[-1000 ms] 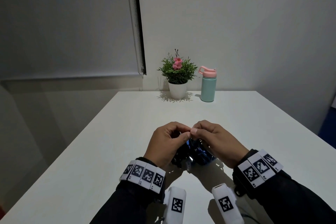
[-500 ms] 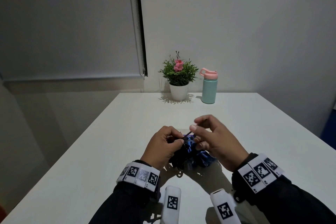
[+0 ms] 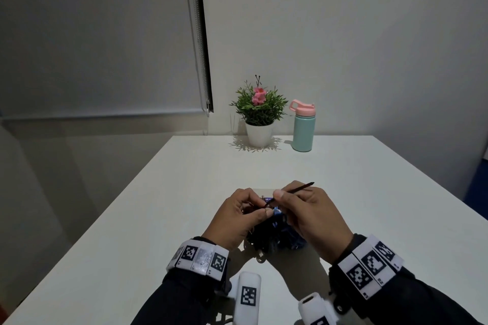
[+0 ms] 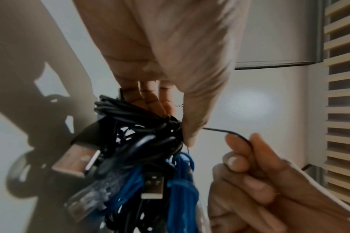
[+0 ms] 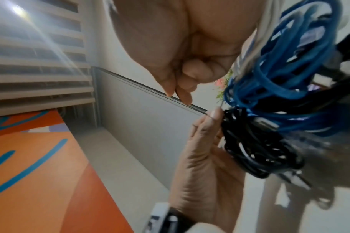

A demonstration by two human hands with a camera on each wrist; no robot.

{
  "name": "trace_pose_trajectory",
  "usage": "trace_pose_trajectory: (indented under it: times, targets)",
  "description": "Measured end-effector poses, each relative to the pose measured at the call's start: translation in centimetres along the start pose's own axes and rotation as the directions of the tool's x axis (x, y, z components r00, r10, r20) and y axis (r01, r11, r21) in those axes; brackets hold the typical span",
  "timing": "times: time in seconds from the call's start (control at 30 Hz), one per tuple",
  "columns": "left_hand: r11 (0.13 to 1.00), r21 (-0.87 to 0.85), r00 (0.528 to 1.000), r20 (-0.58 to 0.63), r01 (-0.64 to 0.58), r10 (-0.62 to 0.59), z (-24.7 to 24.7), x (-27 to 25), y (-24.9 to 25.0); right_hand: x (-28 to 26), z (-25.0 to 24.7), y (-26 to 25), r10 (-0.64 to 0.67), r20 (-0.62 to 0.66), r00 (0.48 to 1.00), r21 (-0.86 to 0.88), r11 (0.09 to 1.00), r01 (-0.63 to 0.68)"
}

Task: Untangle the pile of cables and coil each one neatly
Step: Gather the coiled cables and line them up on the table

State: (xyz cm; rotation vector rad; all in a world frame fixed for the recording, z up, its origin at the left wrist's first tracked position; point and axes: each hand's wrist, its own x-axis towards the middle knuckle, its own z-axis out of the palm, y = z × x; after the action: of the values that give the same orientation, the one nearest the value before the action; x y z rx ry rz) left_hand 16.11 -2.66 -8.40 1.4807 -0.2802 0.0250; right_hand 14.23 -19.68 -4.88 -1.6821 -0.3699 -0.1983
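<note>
A tangled bundle of cables [image 3: 266, 236] hangs just above the white table [image 3: 158, 219] between my hands. It mixes black cables [image 4: 134, 116] with blue ones [image 4: 182, 181], and USB plugs [image 4: 74, 160] stick out. My left hand [image 3: 264, 212] grips the black part of the bundle, thumb pressed on top. My right hand [image 3: 280, 196] pinches a thin black strand [image 3: 293, 190] that runs taut from the bundle up to the right. In the right wrist view the right fingertips [image 5: 178, 96] close on that strand beside the left thumb [image 5: 214, 115]; blue loops [image 5: 280, 78] hang to the right.
A potted plant with pink flowers [image 3: 258, 110] and a mint bottle with a pink lid [image 3: 303, 126] stand at the table's far edge, against the wall. A closed blind [image 3: 105, 34] hangs at the left. The table's left edge runs diagonally.
My right hand has drawn the thin black strand out of the bundle, up and to the right. The left hand has kept its grip while the bundle rose slightly.
</note>
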Motion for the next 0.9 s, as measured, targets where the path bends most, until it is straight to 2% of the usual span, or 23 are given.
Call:
trace_pose_trajectory:
  times: [0.13, 0.3, 0.43, 0.57, 0.7, 0.8, 0.9]
  targets:
    - [0.999, 0.032, 0.999, -0.048, 0.002, 0.000, -0.2, 0.3, -0.2, 0.4, -0.4, -0.2, 0.138, 0.046, 0.989, 0.099, 0.985, -0.142]
    - [1.000, 0.012, 0.999, -0.043, 0.027, -0.027, -0.7, 0.6, -0.6, 0.6, 0.2, -0.5, 0.078, 0.097, 0.992, -0.007, 0.997, -0.078]
    - [0.999, -0.035, 0.998, -0.035, 0.042, -0.043, -0.9, 0.7, -0.7, 1.0, 0.7, -0.1, 0.033, 0.094, 0.995, -0.179, 0.984, -0.015]
    - [1.000, -0.020, 0.999, -0.044, -0.004, 0.003, -0.8, 0.6, -0.2, 0.5, 1.3, -0.5, 0.007, 0.035, 0.999, -0.138, 0.990, -0.002]
    - [0.997, -0.074, 0.999, -0.045, 0.000, -0.003, -0.7, 0.1, -0.4, -0.1, 2.1, 0.4, 0.003, 0.038, 0.999, -0.093, 0.996, 0.001]
    - [0.996, -0.083, 0.998, -0.058, 0.023, -0.028, -0.7, -0.1, -0.7, -0.1, 1.9, 0.6, 0.060, 0.039, 0.997, -0.040, 0.997, -0.059]
    - [0.986, -0.138, 0.994, -0.054, 0.089, -0.097, -1.1, 0.4, -1.0, 0.7, 1.4, 0.6, 0.158, 0.128, 0.979, 0.120, 0.978, -0.173]
